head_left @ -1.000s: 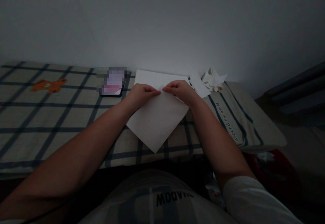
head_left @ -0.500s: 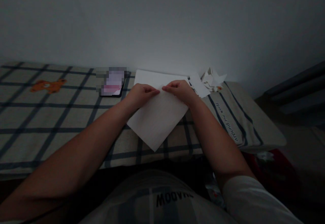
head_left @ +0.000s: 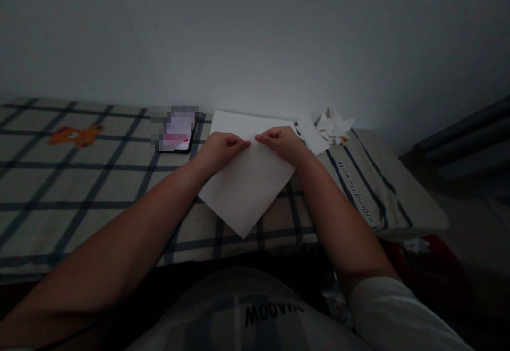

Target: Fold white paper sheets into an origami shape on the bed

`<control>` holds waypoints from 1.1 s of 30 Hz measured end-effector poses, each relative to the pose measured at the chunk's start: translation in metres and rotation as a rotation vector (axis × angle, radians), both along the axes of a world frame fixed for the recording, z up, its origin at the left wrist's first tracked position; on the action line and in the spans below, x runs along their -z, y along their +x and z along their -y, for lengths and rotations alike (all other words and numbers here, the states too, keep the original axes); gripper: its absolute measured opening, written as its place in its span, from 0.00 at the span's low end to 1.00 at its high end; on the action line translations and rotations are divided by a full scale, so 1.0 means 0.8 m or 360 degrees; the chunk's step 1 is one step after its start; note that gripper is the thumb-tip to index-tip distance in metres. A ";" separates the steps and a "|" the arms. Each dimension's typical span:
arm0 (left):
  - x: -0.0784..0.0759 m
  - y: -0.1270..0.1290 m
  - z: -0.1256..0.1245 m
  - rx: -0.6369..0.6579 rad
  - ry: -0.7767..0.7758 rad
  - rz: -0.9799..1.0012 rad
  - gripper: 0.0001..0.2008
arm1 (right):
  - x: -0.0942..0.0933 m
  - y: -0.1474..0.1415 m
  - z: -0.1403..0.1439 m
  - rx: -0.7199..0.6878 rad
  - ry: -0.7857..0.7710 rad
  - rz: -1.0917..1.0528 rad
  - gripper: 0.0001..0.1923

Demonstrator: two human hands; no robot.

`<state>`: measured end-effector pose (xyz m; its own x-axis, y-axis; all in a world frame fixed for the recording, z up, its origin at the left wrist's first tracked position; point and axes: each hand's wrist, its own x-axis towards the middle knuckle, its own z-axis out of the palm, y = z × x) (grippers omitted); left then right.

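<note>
Both my hands pinch a white sheet of paper point(head_left: 251, 191) near its far corner, a small gap apart. My left hand point(head_left: 223, 149) has thumb and fingers pressed together on the paper's left side. On the right side my right hand point(head_left: 282, 141) grips it the same way. The sheet is turned like a diamond, one corner pointing toward my body. Behind it lies more white paper point(head_left: 231, 121), flat on the checked cloth point(head_left: 119, 181); my hands cover part of the far corner.
A phone point(head_left: 177, 130) with a lit, blurred screen lies left of the paper. Further left is an orange bear-shaped piece point(head_left: 75, 136). White paper scraps point(head_left: 314, 136) and a folded paper shape point(head_left: 334, 125) lie at the right, against the wall point(head_left: 255, 37). A red container point(head_left: 430, 266) stands below the right edge.
</note>
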<state>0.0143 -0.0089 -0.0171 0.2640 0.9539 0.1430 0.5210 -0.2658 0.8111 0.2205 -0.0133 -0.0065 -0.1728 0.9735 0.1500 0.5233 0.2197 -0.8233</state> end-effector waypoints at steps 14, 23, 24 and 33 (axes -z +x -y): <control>0.002 0.001 0.002 0.0089 0.0060 -0.0075 0.17 | -0.002 -0.001 0.001 0.0023 0.0053 0.0015 0.17; -0.004 -0.002 0.003 -0.0079 0.0035 0.0090 0.13 | 0.005 0.010 -0.005 0.0006 -0.0158 -0.0133 0.17; -0.004 -0.003 0.002 -0.0114 0.0046 0.0116 0.13 | 0.004 0.012 -0.006 0.0014 -0.0187 -0.0148 0.17; 0.001 -0.011 -0.016 -0.0386 0.0043 0.0398 0.13 | 0.003 0.030 -0.012 0.0092 -0.0208 -0.0277 0.14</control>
<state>0.0054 0.0038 -0.0179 -0.0162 0.9795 0.2007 0.3578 -0.1817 0.9160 0.2444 -0.0034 -0.0088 -0.0987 0.9941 0.0446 0.3792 0.0790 -0.9219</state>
